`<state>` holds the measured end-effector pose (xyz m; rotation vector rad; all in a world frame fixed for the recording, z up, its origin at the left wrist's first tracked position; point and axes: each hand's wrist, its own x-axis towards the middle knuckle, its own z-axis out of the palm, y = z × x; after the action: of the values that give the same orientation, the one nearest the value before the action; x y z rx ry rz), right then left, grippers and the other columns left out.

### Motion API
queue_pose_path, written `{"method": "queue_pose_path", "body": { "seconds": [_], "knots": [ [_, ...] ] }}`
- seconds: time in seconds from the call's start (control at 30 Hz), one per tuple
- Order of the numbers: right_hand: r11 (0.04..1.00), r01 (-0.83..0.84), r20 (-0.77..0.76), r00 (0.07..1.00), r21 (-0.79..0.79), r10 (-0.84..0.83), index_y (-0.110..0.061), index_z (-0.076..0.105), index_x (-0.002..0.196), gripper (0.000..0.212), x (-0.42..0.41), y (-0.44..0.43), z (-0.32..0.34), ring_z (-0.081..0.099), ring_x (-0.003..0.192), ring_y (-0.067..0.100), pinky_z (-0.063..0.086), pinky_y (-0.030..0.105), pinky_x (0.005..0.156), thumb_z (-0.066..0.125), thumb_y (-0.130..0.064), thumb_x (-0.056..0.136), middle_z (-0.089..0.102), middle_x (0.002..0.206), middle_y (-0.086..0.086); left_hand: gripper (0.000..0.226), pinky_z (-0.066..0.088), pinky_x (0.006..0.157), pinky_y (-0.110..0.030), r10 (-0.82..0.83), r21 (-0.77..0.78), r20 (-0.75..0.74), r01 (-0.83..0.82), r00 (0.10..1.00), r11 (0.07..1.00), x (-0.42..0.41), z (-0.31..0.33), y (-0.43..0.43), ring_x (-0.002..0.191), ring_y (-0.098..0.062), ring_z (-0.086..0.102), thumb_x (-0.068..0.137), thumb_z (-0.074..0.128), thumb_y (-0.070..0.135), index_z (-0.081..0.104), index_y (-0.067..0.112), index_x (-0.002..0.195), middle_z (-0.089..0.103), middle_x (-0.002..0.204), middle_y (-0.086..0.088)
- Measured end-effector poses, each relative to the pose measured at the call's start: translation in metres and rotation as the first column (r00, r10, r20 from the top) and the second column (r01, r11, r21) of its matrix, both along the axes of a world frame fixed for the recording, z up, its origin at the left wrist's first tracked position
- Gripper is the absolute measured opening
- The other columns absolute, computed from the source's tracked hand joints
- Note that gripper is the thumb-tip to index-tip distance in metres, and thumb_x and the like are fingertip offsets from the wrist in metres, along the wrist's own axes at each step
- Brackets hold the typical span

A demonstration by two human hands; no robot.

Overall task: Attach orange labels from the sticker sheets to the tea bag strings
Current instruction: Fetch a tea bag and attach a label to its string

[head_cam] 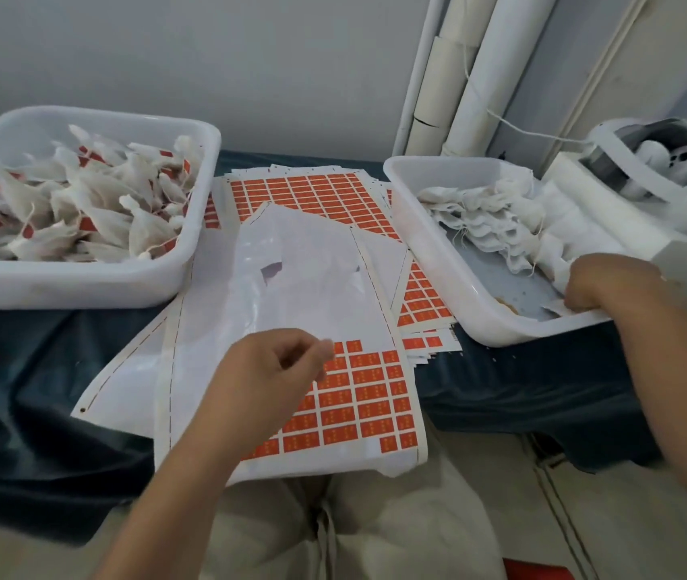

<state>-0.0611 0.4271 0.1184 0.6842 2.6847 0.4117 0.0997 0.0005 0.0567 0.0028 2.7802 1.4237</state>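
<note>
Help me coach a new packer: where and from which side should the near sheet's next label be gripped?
Probably the far right corner of the top-row label, approached from the far side: the sheet is bare above and right of it, leaving those edges free.

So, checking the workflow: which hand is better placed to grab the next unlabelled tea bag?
Right. The right hand reaches into the right tub, beside the unlabelled tea bags; the left hand is over the sticker sheet.

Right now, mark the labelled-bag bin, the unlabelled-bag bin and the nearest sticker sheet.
Labelled-bag bin (82,282): head view, front wall.
Unlabelled-bag bin (438,162): head view, far rim.
Nearest sticker sheet (375,395): head view, orange labels.
</note>
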Motion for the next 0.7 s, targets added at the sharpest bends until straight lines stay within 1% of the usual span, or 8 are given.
{"method": "queue_pose_path", "body": {
  "seconds": [0.13, 0.27, 0.33, 0.4, 0.47, 0.53, 0.6, 0.7],
  "knots": [
    [0.999, 0.027, 0.001, 1.0, 0.029, -0.027, -0.018, 0.058, 0.101, 0.047, 0.0, -0.001, -0.002, 0.06, 0.105, 0.03, 0.05, 0.043, 0.098, 0.075, -0.057, 0.082, 0.057, 0.1, 0.002, 0.033, 0.044, 0.051, -0.001, -0.054, 0.134, 0.051, 0.046, 0.997, 0.99, 0.017, 0.001, -0.001, 0.078, 0.012, 0.069, 0.096, 0.059, 0.055, 0.075, 0.033, 0.076, 0.072, 0.08, 0.031],
    [0.998, 0.033, 0.014, 0.999, 0.06, -0.034, -0.014, 0.057, 0.108, 0.032, 0.0, -0.005, -0.009, 0.056, 0.097, 0.028, 0.046, 0.039, 0.094, 0.065, -0.042, 0.095, 0.058, 0.109, 0.008, 0.03, 0.044, 0.056, 0.001, -0.068, 0.215, 0.053, 0.055, 0.996, 0.975, 0.027, 0.009, -0.001, 0.078, 0.01, 0.071, 0.095, 0.06, 0.053, 0.076, 0.033, 0.078, 0.073, 0.08, 0.028],
    [0.995, 0.057, -0.01, 0.998, 0.082, -0.057, -0.013, 0.06, 0.109, 0.035, 0.003, -0.01, -0.001, 0.058, 0.104, 0.03, 0.045, 0.045, 0.097, 0.064, -0.045, 0.095, 0.061, 0.121, 0.009, 0.03, 0.044, 0.057, 0.0, -0.079, 0.233, 0.045, 0.066, 0.996, 0.97, 0.029, 0.013, -0.001, 0.078, 0.009, 0.071, 0.095, 0.06, 0.052, 0.076, 0.032, 0.079, 0.074, 0.08, 0.027],
    [0.996, 0.05, -0.096, 0.994, 0.068, -0.044, -0.016, 0.065, 0.12, 0.027, 0.006, -0.009, 0.013, 0.059, 0.103, 0.031, 0.046, 0.047, 0.096, 0.06, -0.031, 0.098, 0.062, 0.112, 0.009, 0.029, 0.044, 0.057, -0.001, -0.076, 0.251, 0.029, 0.066, 0.997, 0.966, 0.03, 0.014, -0.002, 0.076, 0.009, 0.071, 0.095, 0.061, 0.051, 0.077, 0.032, 0.08, 0.074, 0.08, 0.027],
    [0.999, -0.044, -0.28, 0.959, 0.001, 0.043, -0.026, 0.068, 0.127, 0.029, 0.01, -0.004, 0.026, 0.062, 0.107, 0.033, 0.047, 0.046, 0.093, 0.053, -0.024, 0.103, 0.067, 0.118, 0.008, 0.03, 0.045, 0.056, -0.002, -0.062, 0.264, 0.013, 0.057, 0.998, 0.963, 0.03, 0.015, -0.003, 0.075, 0.007, 0.07, 0.096, 0.061, 0.049, 0.077, 0.03, 0.079, 0.074, 0.079, 0.025],
    [0.97, -0.228, -0.488, 0.859, -0.089, 0.157, -0.028, 0.07, 0.122, 0.022, 0.025, -0.009, 0.038, 0.063, 0.113, 0.035, 0.048, 0.044, 0.09, 0.058, -0.025, 0.103, 0.07, 0.126, 0.009, 0.031, 0.045, 0.055, -0.002, -0.052, 0.257, 0.014, 0.046, 0.999, 0.965, 0.03, 0.015, -0.003, 0.075, 0.006, 0.07, 0.096, 0.06, 0.049, 0.077, 0.03, 0.079, 0.074, 0.079, 0.023],
    [0.891, -0.41, -0.654, 0.732, -0.196, 0.193, -0.025, 0.07, 0.111, 0.012, 0.042, -0.025, 0.047, 0.065, 0.104, 0.03, 0.047, 0.041, 0.084, 0.066, -0.029, 0.1, 0.074, 0.116, 0.006, 0.03, 0.044, 0.054, -0.002, -0.04, 0.251, 0.02, 0.034, 0.999, 0.967, 0.03, 0.016, -0.001, 0.076, 0.008, 0.07, 0.097, 0.06, 0.047, 0.076, 0.029, 0.079, 0.074, 0.079, 0.025],
    [0.712, -0.61, -0.771, 0.618, -0.347, 0.154, -0.036, 0.071, 0.097, 0.002, 0.073, -0.066, 0.057, 0.068, 0.088, 0.015, 0.047, 0.036, 0.078, 0.07, -0.038, 0.098, 0.075, 0.1, -0.009, 0.028, 0.045, 0.056, -0.001, -0.013, 0.281, 0.0, 0.013, 1.0, 0.96, 0.033, 0.021, 0.003, 0.079, 0.01, 0.07, 0.097, 0.061, 0.048, 0.075, 0.031, 0.08, 0.073, 0.082, 0.029]
  ]
}}
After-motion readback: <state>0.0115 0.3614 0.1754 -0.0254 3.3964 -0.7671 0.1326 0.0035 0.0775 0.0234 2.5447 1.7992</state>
